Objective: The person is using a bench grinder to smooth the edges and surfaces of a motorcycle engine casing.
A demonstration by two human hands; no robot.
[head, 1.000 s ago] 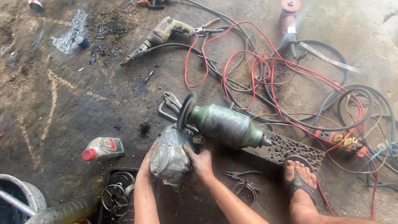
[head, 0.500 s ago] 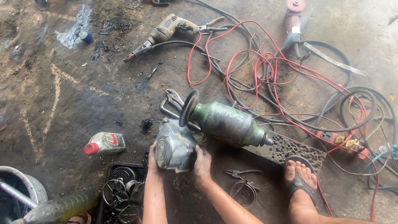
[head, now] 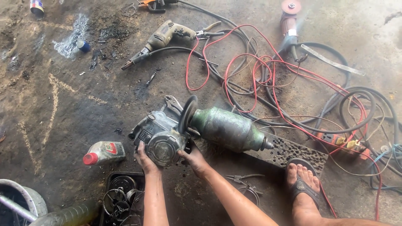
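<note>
A grimy grey engine casing rests on the concrete floor in the middle of the head view. My left hand grips its lower left side and my right hand holds its lower right side. Just right of the casing lies a green angle grinder with a dark disc, touching the casing. A wrench pokes out behind the casing.
A white oil bottle with a red cap lies to the left. A black tray of gears sits below my hands. Pliers, a perforated metal plate, my sandalled foot, tangled red and black cables, a drill and a small grinder surround the spot.
Both hands have shifted the casing slightly and turned it, so its round cover now faces up toward me. The green grinder stays put.
</note>
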